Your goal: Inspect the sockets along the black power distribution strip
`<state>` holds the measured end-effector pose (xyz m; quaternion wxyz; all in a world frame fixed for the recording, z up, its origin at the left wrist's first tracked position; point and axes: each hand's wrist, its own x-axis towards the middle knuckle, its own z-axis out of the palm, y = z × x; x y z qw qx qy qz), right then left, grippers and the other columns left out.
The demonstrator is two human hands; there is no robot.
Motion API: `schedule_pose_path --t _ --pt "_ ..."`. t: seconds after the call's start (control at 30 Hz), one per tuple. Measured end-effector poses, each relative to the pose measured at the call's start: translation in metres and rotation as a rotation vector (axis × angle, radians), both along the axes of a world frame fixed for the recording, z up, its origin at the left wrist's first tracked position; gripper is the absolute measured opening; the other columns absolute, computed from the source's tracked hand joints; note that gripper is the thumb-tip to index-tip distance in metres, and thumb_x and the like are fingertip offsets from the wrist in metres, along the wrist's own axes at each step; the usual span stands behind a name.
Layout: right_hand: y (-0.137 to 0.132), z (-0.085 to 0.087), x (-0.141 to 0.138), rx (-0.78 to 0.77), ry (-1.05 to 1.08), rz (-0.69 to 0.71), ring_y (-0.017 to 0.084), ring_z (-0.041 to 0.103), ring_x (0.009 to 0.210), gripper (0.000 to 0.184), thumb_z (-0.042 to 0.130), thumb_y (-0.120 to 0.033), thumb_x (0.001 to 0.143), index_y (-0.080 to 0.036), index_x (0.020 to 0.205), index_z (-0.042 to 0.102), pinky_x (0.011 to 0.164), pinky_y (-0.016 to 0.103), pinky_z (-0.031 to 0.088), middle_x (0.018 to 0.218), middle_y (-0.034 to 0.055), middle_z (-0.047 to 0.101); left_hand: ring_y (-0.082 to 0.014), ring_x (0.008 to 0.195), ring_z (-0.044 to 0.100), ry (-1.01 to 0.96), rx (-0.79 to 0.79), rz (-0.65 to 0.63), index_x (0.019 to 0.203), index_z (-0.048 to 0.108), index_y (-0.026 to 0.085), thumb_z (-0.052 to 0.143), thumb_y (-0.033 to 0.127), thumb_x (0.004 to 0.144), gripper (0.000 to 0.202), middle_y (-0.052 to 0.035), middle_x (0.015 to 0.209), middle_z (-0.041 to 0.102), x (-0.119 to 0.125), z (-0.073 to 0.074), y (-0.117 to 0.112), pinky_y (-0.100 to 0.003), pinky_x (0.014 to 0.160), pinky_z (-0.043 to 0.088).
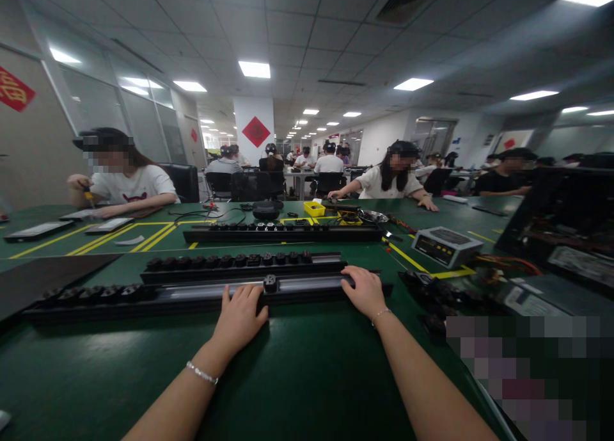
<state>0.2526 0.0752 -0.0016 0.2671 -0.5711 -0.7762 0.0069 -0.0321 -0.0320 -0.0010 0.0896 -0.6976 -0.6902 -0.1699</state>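
A long black power track (201,292) lies across the table before me, with a bright metallic channel along its top. My left hand (241,316) grips its front edge near the middle, fingers over the top and thumb on the near side. Just right of those fingertips, a single round black socket module (270,283) sits on the channel. Toward the track's right end, my right hand (365,292) is closed over it, fingers curled on the top. Several more socket modules (110,292) sit in a row at the left end. The undersides of my fingers are hidden.
Behind lie a second track (225,271) and a third track (288,234), both bearing sockets. To the right are a power supply unit (446,246), cables and an open computer case (566,223). A yellow tray (314,208) stands farther back. Two co-workers sit across the green table (307,370).
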Motion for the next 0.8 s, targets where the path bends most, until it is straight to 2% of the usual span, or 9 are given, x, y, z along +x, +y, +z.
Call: schedule_pose_path --t 0.13,0.37,0.57,0.8 --pt "-0.0005 0.0008 -0.0004 -0.007 0.006 -0.003 0.02 0.047 0.111 0.03 0.041 -0.036 0.08 -0.025 0.101 0.059 0.093 0.04 0.028 0.116 0.0027 0.058 -0.0238 0.109 0.049 -0.004 0.031 -0.012 0.105 0.053 0.021 0.041 0.033 0.078 0.031 -0.0073 0.111 0.058 -0.001 -0.0015 0.0007 -0.054 0.105 0.013" --pt "-0.0009 0.0018 -0.0007 -0.014 0.004 -0.008 0.02 0.047 0.111 0.03 0.04 -0.037 0.081 -0.026 0.101 0.059 0.093 0.04 0.028 0.116 0.0025 0.058 -0.0225 0.108 0.05 -0.032 0.011 -0.053 0.109 0.051 0.021 0.042 0.034 0.078 0.034 -0.0069 0.111 0.058 -0.0047 -0.0039 0.0019 -0.051 0.105 0.017" --pt "-0.0017 0.0014 -0.0011 -0.01 0.014 -0.008 0.02 0.047 0.11 0.03 0.04 -0.036 0.08 -0.026 0.101 0.06 0.092 0.039 0.029 0.115 0.0024 0.059 -0.0227 0.108 0.049 -0.046 0.002 -0.069 0.111 0.05 0.023 0.042 0.035 0.079 0.035 -0.0058 0.112 0.058 -0.0044 -0.0043 0.002 -0.053 0.105 0.012" --pt "-0.0011 0.0014 -0.002 0.113 0.082 -0.034 0.019 0.051 0.101 0.022 0.045 -0.026 0.076 -0.022 0.088 0.063 0.095 0.037 0.026 0.1 0.0027 0.064 -0.0229 0.108 0.05 -0.031 -0.01 -0.062 0.113 0.05 0.024 0.043 0.033 0.078 0.037 -0.0051 0.112 0.057 -0.0039 -0.0047 0.0026 -0.055 0.104 0.012"
